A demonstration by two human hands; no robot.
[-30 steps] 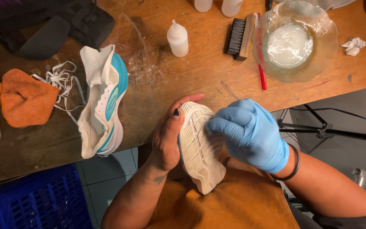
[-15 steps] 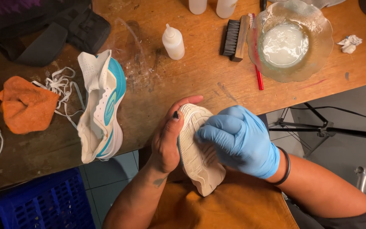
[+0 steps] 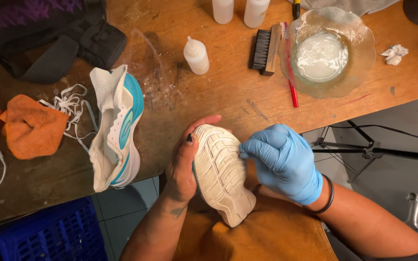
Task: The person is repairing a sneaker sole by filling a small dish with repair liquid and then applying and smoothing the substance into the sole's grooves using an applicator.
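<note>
I'm gripping shoe (image 3: 221,174), sole up, in left hand (image 3: 182,166) | gloved right hand (image 3: 284,162), fingertips pinched together, now shifting to sole's edge | second shoe (image 3: 116,126) lying beside.

Single head-worn view, looking steeply down from above the person's lap, close to both hands. Wooden table (image 3: 228,96) fills the upper frame, its near edge running diagonally; floor and a tripod (image 3: 364,150) show at right, a blue crate (image 3: 49,237) bottom left.

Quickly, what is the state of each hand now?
Left hand: closed around the white upturned shoe.
Right hand, blue-gloved: fingertips pinched on the shoe's sole; anything held cannot be told.
</note>
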